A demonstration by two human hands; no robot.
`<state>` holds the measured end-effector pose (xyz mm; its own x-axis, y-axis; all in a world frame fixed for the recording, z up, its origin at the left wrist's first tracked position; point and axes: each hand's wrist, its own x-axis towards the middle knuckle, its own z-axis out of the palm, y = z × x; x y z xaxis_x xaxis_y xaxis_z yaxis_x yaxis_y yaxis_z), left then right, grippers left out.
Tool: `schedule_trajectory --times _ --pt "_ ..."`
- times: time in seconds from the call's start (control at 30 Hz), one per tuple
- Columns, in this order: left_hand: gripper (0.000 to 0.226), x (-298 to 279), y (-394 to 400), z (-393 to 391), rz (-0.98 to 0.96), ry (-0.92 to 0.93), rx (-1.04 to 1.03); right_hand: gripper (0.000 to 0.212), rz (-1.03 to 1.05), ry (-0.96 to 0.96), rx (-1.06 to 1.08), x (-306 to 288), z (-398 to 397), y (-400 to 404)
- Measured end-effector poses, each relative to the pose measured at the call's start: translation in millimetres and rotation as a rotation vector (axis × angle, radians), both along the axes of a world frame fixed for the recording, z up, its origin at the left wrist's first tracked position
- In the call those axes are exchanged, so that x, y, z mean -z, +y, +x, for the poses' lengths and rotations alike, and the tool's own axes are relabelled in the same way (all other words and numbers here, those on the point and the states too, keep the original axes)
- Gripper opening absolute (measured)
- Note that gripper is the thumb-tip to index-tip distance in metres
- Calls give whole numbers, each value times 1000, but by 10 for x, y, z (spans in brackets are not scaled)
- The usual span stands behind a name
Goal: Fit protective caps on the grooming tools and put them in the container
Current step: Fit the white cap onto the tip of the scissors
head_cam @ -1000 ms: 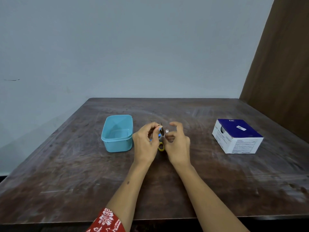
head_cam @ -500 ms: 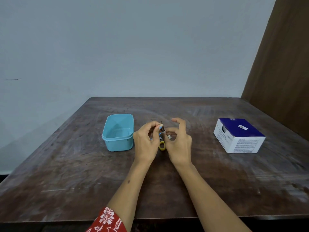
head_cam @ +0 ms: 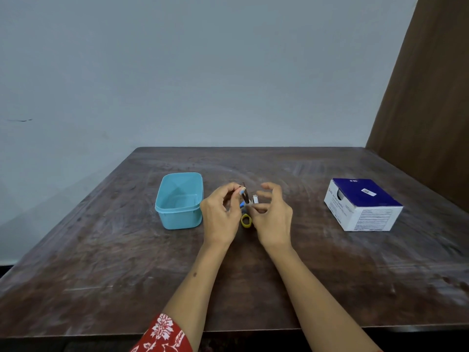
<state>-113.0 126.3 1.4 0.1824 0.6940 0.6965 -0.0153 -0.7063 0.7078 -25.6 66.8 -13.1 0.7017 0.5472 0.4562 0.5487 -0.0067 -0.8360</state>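
Both hands are up over the middle of the bench (head_cam: 127, 262), just right of the tub (head_cam: 179, 201). The left hand (head_cam: 220, 217) has its fingers curled and pinches a small pair of scissors (head_cam: 244, 196) near the blades, which point up and away. A bit of blue shows at the scissors' middle, and a yellow finger loop (head_cam: 246, 221) hangs below, between the two wrists and close to the bench top; I cannot tell whether it touches the wood.

The right hand (head_cam: 271, 214) sits just right of the scissors, thumb and a finger pinching a small white cap (head_cam: 255, 199), the other fingers lifted and fanned out. The cap is right beside the blades, off to their right and lower than the tips, not over them. It is too small to tell whether it touches the metal.

The tub, light blue and open-topped, stands on the bench just left of the left hand, with nothing visible inside. Well right of the tub, past both hands, a box (head_cam: 363, 204) with a dark blue top and white printed sides lies flat on the bench. A red floral sleeve (head_cam: 162, 336) shows at the near bench edge, on the left arm.
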Motion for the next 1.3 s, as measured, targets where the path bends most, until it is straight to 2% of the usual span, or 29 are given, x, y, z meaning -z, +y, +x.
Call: schedule_trajectory --times 0.1,0.17,0.3,0.47,0.6,0.77,0.9,1.03,1.17,1.3 --pt "10 6 6 0 12 11 7 16 -43 -28 15 12 19 10" --pt "10 9 4 3 18 16 3 9 -62 -74 20 10 16 6" --pt "10 4 7 -1 31 16 -5 9 19 -170 59 -8 -18 -11" --pt "10 8 9 -3 24 31 2 7 -103 -113 50 30 -8 -5" --pt "12 3 20 -5 10 37 -3 9 48 -175 51 -10 -53 -8" --pt "10 0 13 -3 6 23 -10 7 -106 -170 46 28 -21 -8" --pt "11 10 20 4 -27 7 5 16 42 -249 20 -6 -53 -12" --pt "8 7 -6 13 -77 -17 22 6 -35 -233 38 26 -18 1" --pt "11 18 -10 38 -176 -26 82 8 87 -269 68 -2 -33 -2" --pt "9 39 -1 52 -210 30 100 9 78 -266 75 12 -19 -5"
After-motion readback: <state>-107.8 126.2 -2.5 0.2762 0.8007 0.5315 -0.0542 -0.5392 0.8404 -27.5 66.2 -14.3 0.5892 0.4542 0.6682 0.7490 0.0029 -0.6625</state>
